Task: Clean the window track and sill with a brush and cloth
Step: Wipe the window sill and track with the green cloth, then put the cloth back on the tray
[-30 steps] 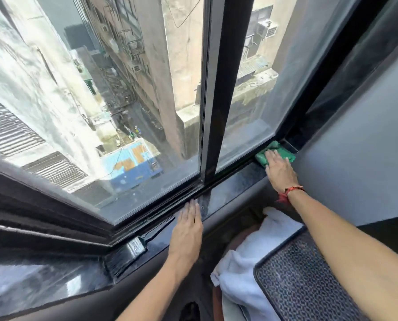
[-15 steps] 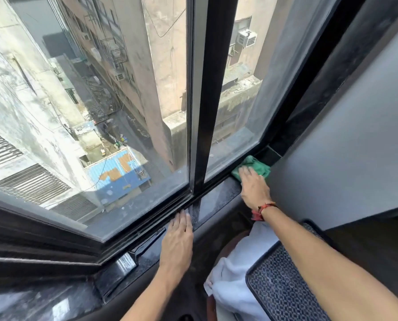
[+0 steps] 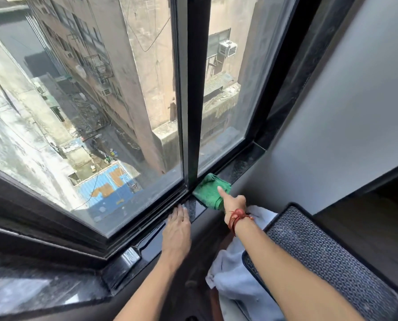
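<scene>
A green cloth lies bunched on the black polished sill, just right of the central window post. My right hand, with a red string on its wrist, grips the cloth's near edge, one finger stretched over it. My left hand rests flat on the sill, fingers together, fingertips at the window track. A black paint brush with a metal ferrule lies on the sill left of my left arm, touched by neither hand.
A white towel hangs below the sill between my arms. A dark woven-patterned chair back stands at lower right. A grey wall closes the right side. The sliding panes look down on an alley far below.
My right hand has dragged the green cloth leftward along the sill from the right corner to the central post. My left hand has stayed flat on the sill.
</scene>
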`<act>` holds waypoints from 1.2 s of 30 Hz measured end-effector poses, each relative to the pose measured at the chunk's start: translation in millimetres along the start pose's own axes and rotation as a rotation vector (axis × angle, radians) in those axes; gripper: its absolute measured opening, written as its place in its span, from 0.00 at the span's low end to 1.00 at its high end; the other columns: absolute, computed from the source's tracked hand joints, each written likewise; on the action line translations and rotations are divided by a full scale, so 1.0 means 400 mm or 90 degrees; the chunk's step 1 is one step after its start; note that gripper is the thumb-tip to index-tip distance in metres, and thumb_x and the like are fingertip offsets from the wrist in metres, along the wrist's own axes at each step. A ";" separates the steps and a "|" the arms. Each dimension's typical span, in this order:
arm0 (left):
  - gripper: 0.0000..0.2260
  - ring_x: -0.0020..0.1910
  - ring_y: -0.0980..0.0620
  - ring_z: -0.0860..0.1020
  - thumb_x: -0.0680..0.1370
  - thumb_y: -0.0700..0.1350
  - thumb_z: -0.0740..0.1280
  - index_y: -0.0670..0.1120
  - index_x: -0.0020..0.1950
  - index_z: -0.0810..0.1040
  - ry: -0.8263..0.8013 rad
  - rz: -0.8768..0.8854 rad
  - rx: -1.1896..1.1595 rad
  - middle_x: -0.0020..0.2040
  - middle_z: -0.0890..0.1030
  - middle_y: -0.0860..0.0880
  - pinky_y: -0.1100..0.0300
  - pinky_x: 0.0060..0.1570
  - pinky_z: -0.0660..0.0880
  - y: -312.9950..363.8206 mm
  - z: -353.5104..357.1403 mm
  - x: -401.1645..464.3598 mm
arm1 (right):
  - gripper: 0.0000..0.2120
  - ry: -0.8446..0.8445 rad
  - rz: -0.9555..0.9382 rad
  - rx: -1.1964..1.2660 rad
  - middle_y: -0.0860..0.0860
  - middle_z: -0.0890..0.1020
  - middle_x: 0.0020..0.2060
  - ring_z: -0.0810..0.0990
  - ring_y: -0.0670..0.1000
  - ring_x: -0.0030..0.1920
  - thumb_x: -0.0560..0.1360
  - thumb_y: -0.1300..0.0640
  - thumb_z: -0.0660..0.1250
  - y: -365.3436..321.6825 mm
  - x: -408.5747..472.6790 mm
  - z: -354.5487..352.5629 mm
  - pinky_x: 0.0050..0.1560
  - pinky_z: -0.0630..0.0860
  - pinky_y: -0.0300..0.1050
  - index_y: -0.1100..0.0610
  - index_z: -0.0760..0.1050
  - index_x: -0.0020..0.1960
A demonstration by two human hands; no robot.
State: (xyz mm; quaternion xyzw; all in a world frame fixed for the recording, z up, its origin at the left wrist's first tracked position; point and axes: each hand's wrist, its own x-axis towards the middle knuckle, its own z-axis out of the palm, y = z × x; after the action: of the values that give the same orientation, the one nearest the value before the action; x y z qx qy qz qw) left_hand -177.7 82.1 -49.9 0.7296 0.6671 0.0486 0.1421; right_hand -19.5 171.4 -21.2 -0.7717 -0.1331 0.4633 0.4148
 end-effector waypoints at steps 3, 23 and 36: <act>0.35 0.81 0.40 0.51 0.74 0.26 0.58 0.36 0.80 0.49 -0.039 -0.003 -0.014 0.82 0.50 0.36 0.48 0.80 0.51 -0.007 -0.002 0.003 | 0.27 -0.073 0.091 0.092 0.57 0.75 0.57 0.77 0.58 0.60 0.65 0.59 0.81 -0.004 -0.008 0.015 0.64 0.75 0.55 0.63 0.69 0.56; 0.23 0.79 0.43 0.62 0.83 0.45 0.57 0.40 0.78 0.63 -0.050 0.432 -0.040 0.79 0.65 0.41 0.45 0.78 0.57 0.424 0.121 -0.135 | 0.19 0.098 -0.073 -0.073 0.63 0.84 0.54 0.83 0.62 0.53 0.68 0.61 0.76 0.185 0.002 -0.610 0.58 0.79 0.54 0.62 0.75 0.57; 0.26 0.77 0.43 0.63 0.81 0.43 0.60 0.38 0.78 0.59 0.053 0.234 -0.061 0.76 0.68 0.41 0.47 0.78 0.56 0.293 0.049 -0.177 | 0.18 0.046 -0.440 -0.358 0.59 0.76 0.53 0.79 0.59 0.50 0.69 0.61 0.74 0.097 -0.118 -0.427 0.61 0.74 0.51 0.62 0.78 0.58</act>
State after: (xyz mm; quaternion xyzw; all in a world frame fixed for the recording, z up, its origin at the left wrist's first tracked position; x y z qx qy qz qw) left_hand -67.7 1.1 -28.3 0.8290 0.5248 0.1354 0.1380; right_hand 89.5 31.2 16.4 -0.7804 -0.4893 0.2157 0.3242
